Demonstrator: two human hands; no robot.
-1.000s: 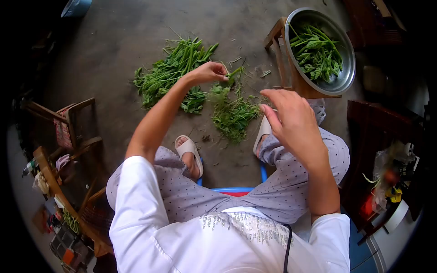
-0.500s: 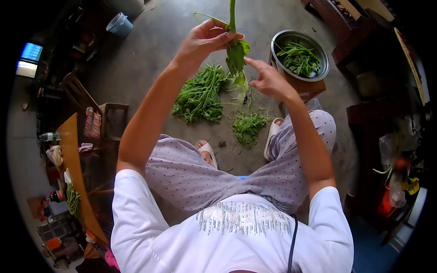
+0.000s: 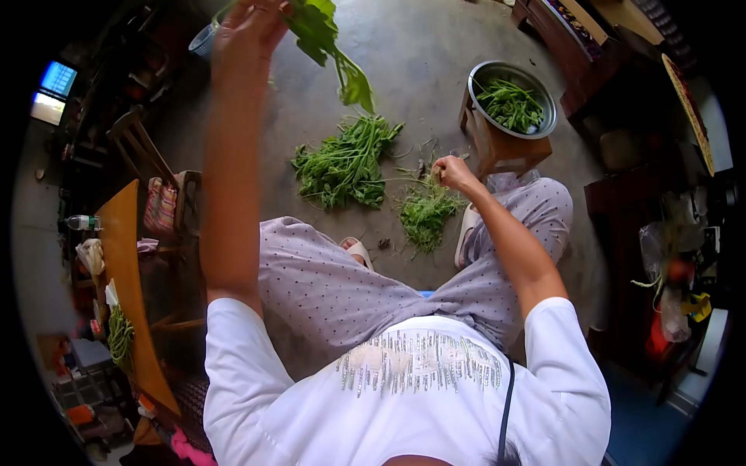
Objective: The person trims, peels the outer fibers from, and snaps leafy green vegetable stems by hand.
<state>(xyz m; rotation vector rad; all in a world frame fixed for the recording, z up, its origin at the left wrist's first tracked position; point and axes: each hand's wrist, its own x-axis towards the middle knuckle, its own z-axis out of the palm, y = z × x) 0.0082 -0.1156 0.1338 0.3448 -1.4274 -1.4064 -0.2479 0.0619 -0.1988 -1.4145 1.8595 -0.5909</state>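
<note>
Seated person with 2 bare hands at work on leafy green stems, seen from above. The left hand (image 3: 252, 23), raised at the upper edge of the view and partly cut off by it, is closed on 1 leafy stem (image 3: 315, 31); broad leaves fan out to the right of the fingers, and 1 leaf hangs lowest, above the floor. The right hand (image 3: 457, 172), lower and well apart from the left, has its fingers curled together just above a heap of fine green trimmings (image 3: 426, 217); whether a strand is pinched there cannot be told.

On the concrete floor (image 3: 423, 46) lie 2 heaps: 1 larger pile of uncut-looking greens (image 3: 350, 163) and, to its right, the smaller heap of trimmings. A 3rd lot, trimmed greens (image 3: 509, 105), lies in 1 round metal basin (image 3: 547, 101), which rests on 1 wooden stool (image 3: 517, 158). The person wears 2 pale sandals, the left sandal (image 3: 358, 249) and the right sandal (image 3: 466, 234), the latter near the trimmings.

At left: 1 wooden chair (image 3: 144, 149) with 1 striped cushion (image 3: 160, 206); 1 wooden table (image 3: 123, 233), bearing at its edge 1 bundle of long green strands (image 3: 120, 338); 1 plastic bottle (image 3: 84, 223); and 1 lit screen (image 3: 57, 79).
</note>
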